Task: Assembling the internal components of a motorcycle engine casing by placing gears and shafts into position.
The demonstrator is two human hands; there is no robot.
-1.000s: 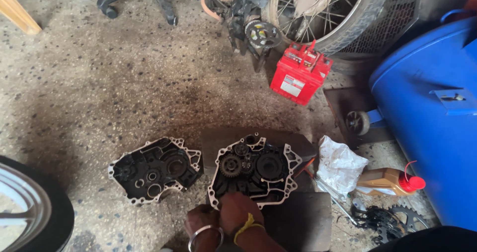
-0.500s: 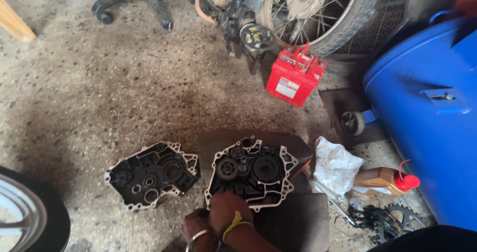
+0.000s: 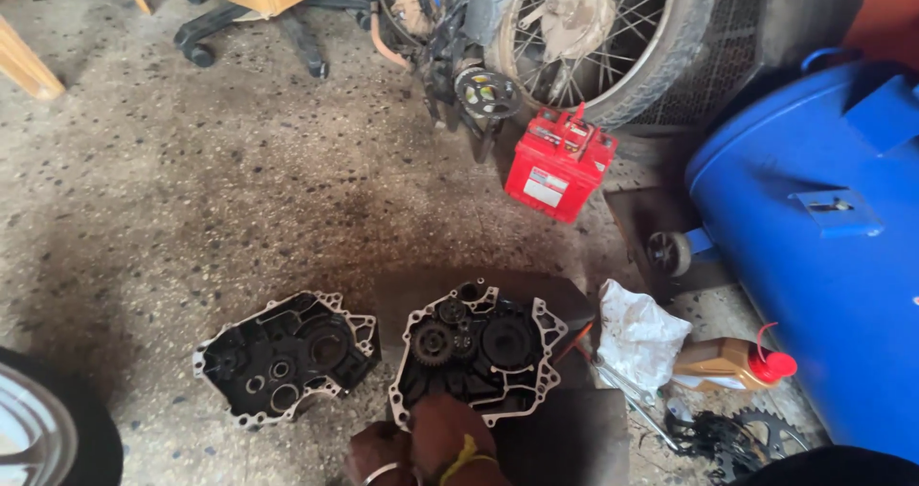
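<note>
Both your hands are down at the bottom edge of the shot. Your right hand (image 3: 442, 429), with a yellow band on the wrist, rests on the near edge of the engine case half (image 3: 476, 363) that has the gears in it; I can't tell if the fingers are gripping or just lying flat. Your left hand (image 3: 375, 451), with a metal bangle, sits just beside it, curled narrow and holding nothing I can make out. That case lies on a dark mat (image 3: 565, 438) on the floor. The other case half (image 3: 285, 357) sits just to its left on bare concrete. A white rag (image 3: 639, 335), an oil bottle (image 3: 732, 363) and a sprocket with chain (image 3: 742, 438) lie off to the right, with a red battery (image 3: 558, 163) further back by the wheel (image 3: 613, 36) and a blue drum (image 3: 823, 237).
</note>
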